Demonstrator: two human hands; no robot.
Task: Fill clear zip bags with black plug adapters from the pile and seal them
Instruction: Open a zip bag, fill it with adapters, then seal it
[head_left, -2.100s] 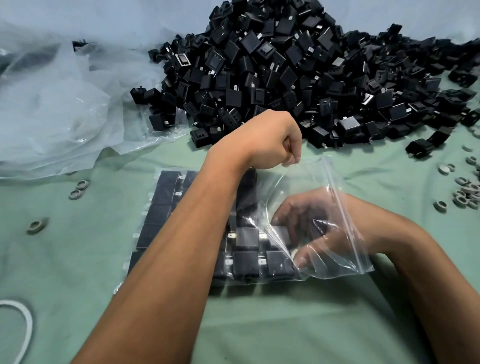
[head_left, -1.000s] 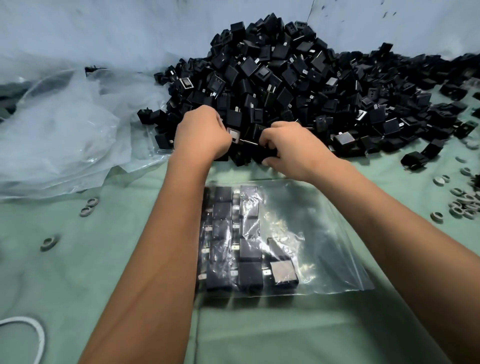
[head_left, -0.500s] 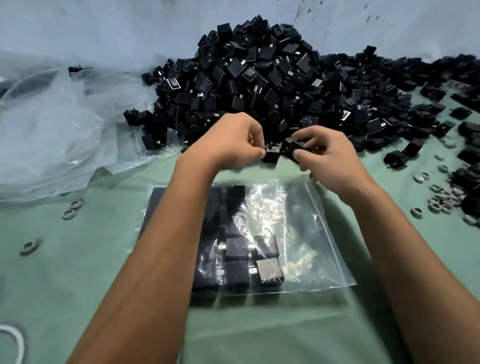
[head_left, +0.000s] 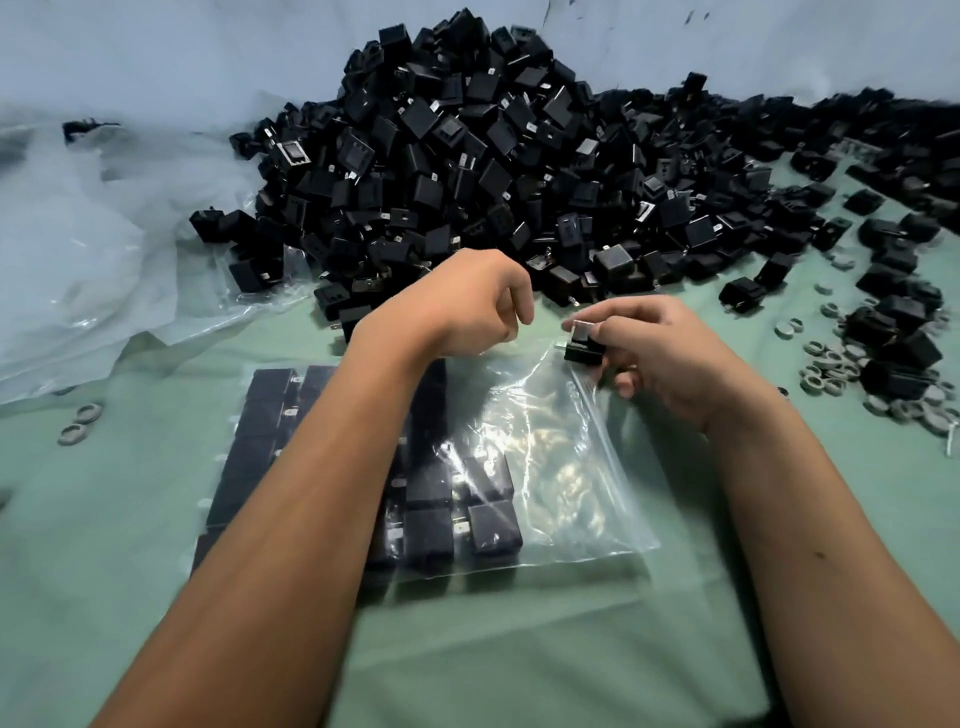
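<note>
Left forearm (head_left: 311, 493) hides zip bag (head_left: 561, 467) rows.

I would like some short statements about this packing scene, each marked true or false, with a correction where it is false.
1. The right hand holds a black adapter near the top edge of the zip bag. True.
2. The zip bag is still without any adapters. False: rows of black adapters already fill its left part.
3. The left hand rests on the pile of adapters. False: it is over the bag's top edge, in front of the pile.
4. Small grey rings lie on the green cloth at the right. True.
5. Loose clear plastic sheeting lies to the left of the pile. True.
</note>
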